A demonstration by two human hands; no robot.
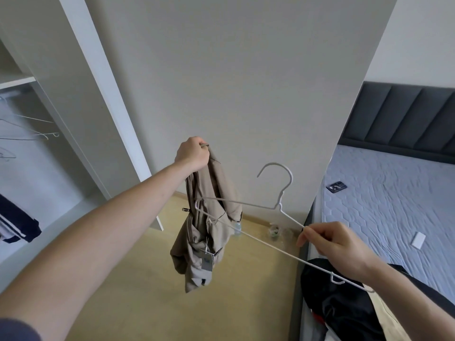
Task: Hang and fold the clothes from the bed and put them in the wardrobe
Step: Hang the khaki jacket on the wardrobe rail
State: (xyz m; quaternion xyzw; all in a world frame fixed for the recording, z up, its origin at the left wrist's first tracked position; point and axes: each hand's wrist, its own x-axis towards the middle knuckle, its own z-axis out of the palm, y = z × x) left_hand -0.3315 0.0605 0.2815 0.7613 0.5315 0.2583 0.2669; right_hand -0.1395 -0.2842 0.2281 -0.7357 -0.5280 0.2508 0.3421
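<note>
One beige garment [209,217], one white hanger [275,206] in hand, two hands in view. The left hand [193,153] is clenched round the top of the garment, which hangs bunched in mid-air above the floor [123,279]; one tag [207,260] dangles from its lower part. The right hand [332,244] pinches the hanger by one sloping arm, hook upward, with the hanger's far end lying against the garment.

The wardrobe [81,107] stands open at left. Inside, at least three bare wire hangers [32,129] hang on the rail; the exact count cannot be told. One dark garment with white stripes [17,225] shows at the lower left edge of that compartment.

The bed [394,205] is at right, with a bare quilted mattress and a dark padded headboard [406,119]. On the mattress: one phone [336,187], one small white card-like item [418,239], and one pile of black clothing [344,303] at the near edge, under the right forearm.

On the floor by the wall, beside the bed corner: one clear bottle [237,228], partly hidden by the garment, and some clear crumpled item [277,231], too blurred to identify.
</note>
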